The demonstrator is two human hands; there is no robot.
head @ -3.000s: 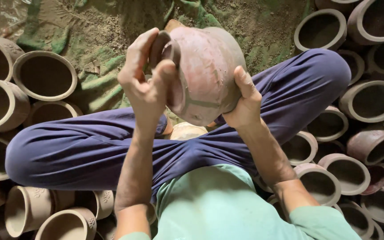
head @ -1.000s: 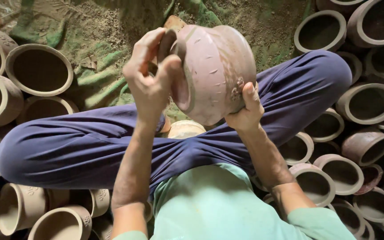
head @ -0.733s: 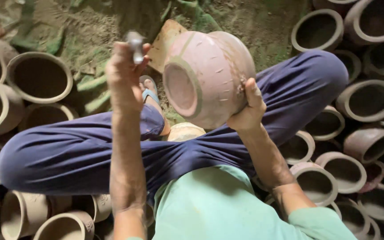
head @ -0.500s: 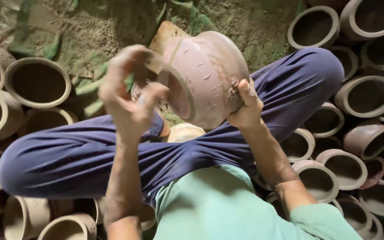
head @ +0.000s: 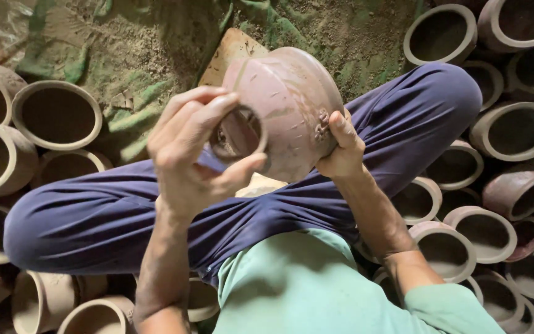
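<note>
I sit cross-legged and hold a round reddish-brown clay pot point(head: 295, 102) up over my lap, tipped on its side with its mouth facing left. My left hand point(head: 196, 151) grips the pot's rim, fingers curled over the top of the mouth and thumb under it. My right hand point(head: 341, 148) cups the pot's rounded belly from the right, thumb pressed on its side. The pot's surface shows scratches and a small rough patch near my right thumb.
Many open clay pots surround me: a group on the left point(head: 57, 114) and a denser stack on the right point(head: 514, 130). A flat tan board point(head: 230, 52) lies behind the held pot on a dusty green cloth point(head: 125, 49). My blue-trousered legs point(head: 94, 222) span the middle.
My left hand lifted off the pot and swung up, then came back down onto the rim. The pot turned a little in my right hand, its mouth now lower and more leftward.
</note>
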